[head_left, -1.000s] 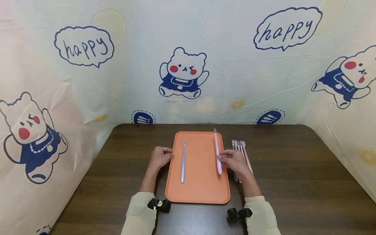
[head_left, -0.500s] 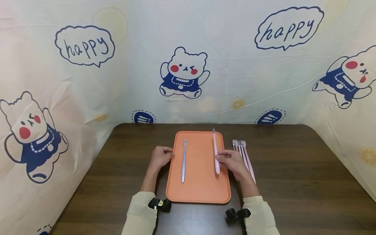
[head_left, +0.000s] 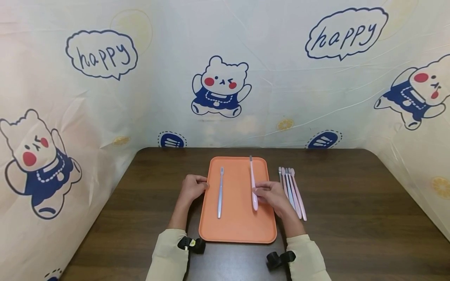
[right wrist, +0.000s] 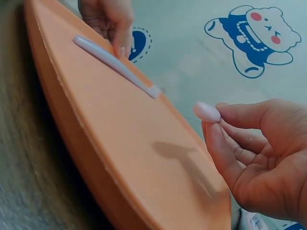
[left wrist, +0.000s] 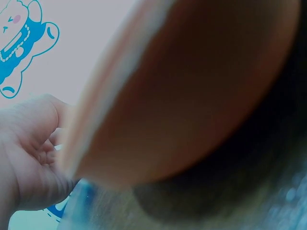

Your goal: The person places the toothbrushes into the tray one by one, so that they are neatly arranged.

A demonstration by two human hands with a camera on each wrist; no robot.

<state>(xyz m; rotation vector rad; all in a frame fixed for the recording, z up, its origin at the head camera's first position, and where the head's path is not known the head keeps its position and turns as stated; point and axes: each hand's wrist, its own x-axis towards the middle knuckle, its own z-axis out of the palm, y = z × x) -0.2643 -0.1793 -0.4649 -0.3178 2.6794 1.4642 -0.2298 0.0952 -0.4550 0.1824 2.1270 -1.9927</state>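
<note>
An orange tray [head_left: 235,228] lies on the table, with a pale blue toothbrush [head_left: 220,197] on its left part. At the tray's left edge, my left hand [head_left: 191,189] holds the rim between thumb and fingers. Over the right part, my right hand [head_left: 275,197] pinches a pink toothbrush [head_left: 254,200] by its handle, bristle end pointing away. In the right wrist view this toothbrush [right wrist: 207,112] is held above the tray, its shadow falling on the surface. The left wrist view shows the left hand [left wrist: 33,153] at the blurred tray wall [left wrist: 115,96].
Just right of the tray, several toothbrushes [head_left: 297,195] lie side by side on the dark wooden table [head_left: 351,210], partly behind my right hand. A patterned sheet [head_left: 274,78] hangs behind and at both sides of the table.
My right hand has moved left with the pink toothbrush, further in over the tray. More of the toothbrushes at the right now shows. The left hand stays at the rim.
</note>
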